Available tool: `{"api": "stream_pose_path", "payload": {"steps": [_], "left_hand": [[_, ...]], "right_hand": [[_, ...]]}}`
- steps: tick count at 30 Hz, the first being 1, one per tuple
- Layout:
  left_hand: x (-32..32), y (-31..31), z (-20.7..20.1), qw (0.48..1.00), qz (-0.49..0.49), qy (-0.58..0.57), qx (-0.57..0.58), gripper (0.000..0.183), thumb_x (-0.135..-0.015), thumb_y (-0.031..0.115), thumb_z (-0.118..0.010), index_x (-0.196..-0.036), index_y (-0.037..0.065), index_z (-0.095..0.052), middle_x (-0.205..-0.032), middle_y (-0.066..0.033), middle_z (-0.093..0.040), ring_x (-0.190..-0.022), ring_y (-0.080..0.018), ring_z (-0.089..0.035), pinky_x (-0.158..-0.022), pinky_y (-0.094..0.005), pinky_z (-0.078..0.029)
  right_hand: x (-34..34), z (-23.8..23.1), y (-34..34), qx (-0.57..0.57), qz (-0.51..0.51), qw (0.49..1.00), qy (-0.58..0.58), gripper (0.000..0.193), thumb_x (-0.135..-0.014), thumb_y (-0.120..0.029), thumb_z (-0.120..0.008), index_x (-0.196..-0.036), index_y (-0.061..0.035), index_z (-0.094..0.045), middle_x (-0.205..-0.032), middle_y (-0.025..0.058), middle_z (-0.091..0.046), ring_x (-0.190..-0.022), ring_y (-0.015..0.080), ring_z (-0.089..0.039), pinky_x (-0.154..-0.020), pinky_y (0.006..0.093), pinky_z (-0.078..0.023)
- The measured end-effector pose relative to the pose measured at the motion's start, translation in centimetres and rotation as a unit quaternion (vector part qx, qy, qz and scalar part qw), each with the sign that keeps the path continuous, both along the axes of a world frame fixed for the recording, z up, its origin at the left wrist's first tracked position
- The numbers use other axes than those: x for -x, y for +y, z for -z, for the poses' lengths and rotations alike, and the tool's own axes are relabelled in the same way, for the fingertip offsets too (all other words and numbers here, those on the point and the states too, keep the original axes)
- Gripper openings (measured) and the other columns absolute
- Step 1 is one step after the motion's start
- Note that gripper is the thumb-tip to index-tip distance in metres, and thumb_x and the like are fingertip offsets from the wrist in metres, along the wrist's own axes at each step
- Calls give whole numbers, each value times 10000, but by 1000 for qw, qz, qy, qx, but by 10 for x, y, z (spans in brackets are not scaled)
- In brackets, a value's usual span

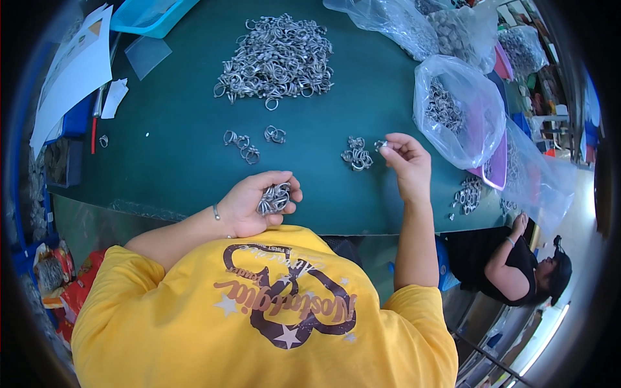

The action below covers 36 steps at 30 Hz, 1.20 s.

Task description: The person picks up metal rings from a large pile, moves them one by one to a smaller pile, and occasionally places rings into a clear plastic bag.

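My left hand (pixel 255 204) is cupped around a handful of silver metal rings (pixel 274 198) close to the table's near edge. Between thumb and fingertips, my right hand (pixel 409 163) pinches a single ring (pixel 380 145). Just left of that hand lies a small cluster of rings (pixel 357 155) on the green table (pixel 174 155). Beyond my left hand are a short row of rings (pixel 242 146) and a small group (pixel 275 134). Farther back spreads a large heap of similar rings (pixel 278 58).
Clear plastic bags (pixel 459 110) of rings crowd the right side, one over a purple basket (pixel 497 165). Another ring group (pixel 468 195) lies near a co-worker (pixel 517 271) at right. A blue tray (pixel 150 16), white papers (pixel 77 74) and a red-tipped rod (pixel 94 134) are at left.
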<state>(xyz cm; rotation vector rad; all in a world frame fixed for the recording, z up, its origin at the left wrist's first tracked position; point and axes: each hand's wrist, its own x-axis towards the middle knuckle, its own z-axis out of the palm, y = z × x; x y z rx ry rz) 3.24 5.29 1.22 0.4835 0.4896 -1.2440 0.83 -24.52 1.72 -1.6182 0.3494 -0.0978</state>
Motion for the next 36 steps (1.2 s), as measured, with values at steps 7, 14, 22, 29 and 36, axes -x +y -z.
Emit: {"api": "stream_pose_path", "payload": {"steps": [7,14,22,29,36], "left_hand": [[-1,-1,3,1000,2,5,-5,215,-924,256,-483,-868,58,-546,-855,-96,-572,-661,-160,-573,-388,-227,-403],[0,-2,3,1000,0,1,-8,212,-920,255,-489,-870,57,-548,-858,-101,-573,-663,-167,-571,-386,-230,-410],[0,-2,3,1000,-3,4,-17,209,-918,252,-495,-872,58,-558,-857,-106,-578,-657,-175,-574,-380,-233,-415],[1,-3,3,1000,-7,3,-7,212,-921,254,-491,-868,61,-560,-855,-106,-580,-658,-177,-580,-377,-232,-416],[1,-2,4,1000,-7,0,-2,214,-925,252,-487,-872,58,-560,-861,-107,-578,-674,-175,-589,-377,-233,-419]], "right_hand": [[14,-3,5,78,-21,993,85,215,-830,37,-575,-1041,17,-612,-859,14,-602,-722,75,-544,-649,192,-445],[14,-8,-6,303,-63,949,-50,382,-739,154,-464,-1047,-28,-598,-950,82,-551,-838,165,-535,-746,253,-442],[18,-13,2,364,-99,921,-93,341,-693,86,-573,-1004,-48,-606,-1029,108,-569,-993,239,-527,-821,323,-436],[22,10,-11,364,-110,921,-88,281,-675,-14,-636,-950,-67,-610,-982,113,-560,-954,284,-512,-841,361,-399],[19,8,2,423,-150,887,-103,365,-654,-92,-684,-1013,-114,-626,-998,76,-554,-991,267,-491,-902,365,-337]]}}
